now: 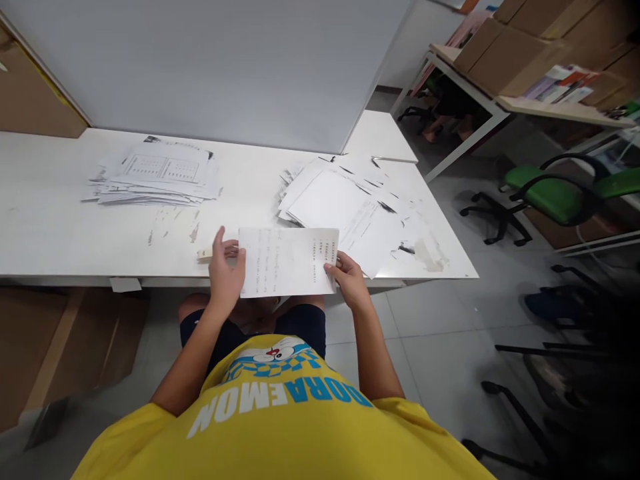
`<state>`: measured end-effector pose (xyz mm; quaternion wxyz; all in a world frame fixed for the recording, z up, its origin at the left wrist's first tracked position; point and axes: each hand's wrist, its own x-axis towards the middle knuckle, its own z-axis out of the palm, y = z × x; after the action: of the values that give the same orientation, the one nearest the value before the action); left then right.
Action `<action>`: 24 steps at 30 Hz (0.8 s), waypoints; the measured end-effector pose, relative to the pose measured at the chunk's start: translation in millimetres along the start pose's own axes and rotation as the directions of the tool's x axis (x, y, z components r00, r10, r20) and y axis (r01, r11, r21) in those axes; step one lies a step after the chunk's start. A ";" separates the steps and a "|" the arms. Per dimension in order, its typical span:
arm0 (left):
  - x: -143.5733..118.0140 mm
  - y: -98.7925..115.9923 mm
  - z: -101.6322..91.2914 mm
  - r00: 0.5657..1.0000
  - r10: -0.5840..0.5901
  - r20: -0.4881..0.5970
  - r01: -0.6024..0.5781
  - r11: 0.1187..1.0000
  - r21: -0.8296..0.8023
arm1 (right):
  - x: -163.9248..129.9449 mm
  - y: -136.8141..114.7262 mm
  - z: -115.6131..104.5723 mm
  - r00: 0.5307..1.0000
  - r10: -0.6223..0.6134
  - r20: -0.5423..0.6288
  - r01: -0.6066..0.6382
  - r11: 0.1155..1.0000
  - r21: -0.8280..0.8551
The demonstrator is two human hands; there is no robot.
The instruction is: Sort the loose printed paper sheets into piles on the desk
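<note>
Both hands grip one printed sheet [287,261] at lower centre of the frame, left hand [225,270] clamped on its left edge, right hand [349,279] pinching its right edge, over the white table's [50,227] near rim. Its faint print is too small to read. Loose, ragged paper piles lie upper left [155,173] and centre right [350,207].

- left hand [226,270] and right hand [349,279] each grip a side of one printed sheet [287,261] at the white table [50,227] edge
- loose paper pile [345,207] just past the right hand
- second stack [157,175] well beyond the left hand, up-left
- green chair [555,197] far off to the right
</note>
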<state>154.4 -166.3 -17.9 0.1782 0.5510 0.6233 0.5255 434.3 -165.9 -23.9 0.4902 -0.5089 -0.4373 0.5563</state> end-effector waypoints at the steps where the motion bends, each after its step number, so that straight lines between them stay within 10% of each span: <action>1: 6.1 -1.8 -8.3 1.000 0.012 0.008 -0.012 0.999 0.047 | 1.8 0.7 1.2 0.999 0.042 0.019 -0.043 0.999 0.001; 7: 27.8 -29.7 -31.8 0.959 0.169 0.227 -0.248 0.887 0.390 | 15.4 19.5 9.4 0.990 0.141 -0.021 -0.142 0.990 -0.026; 24: 21.1 -48.7 -23.5 0.877 0.279 0.392 -0.444 0.781 0.438 | 6.6 20.2 23.4 0.986 0.169 -0.003 -0.169 0.985 0.012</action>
<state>104.3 -150.9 -42.8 0.0127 0.7629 0.5863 0.2721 408.9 -161.8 -42.4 0.4452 -0.5425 -0.3880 0.5975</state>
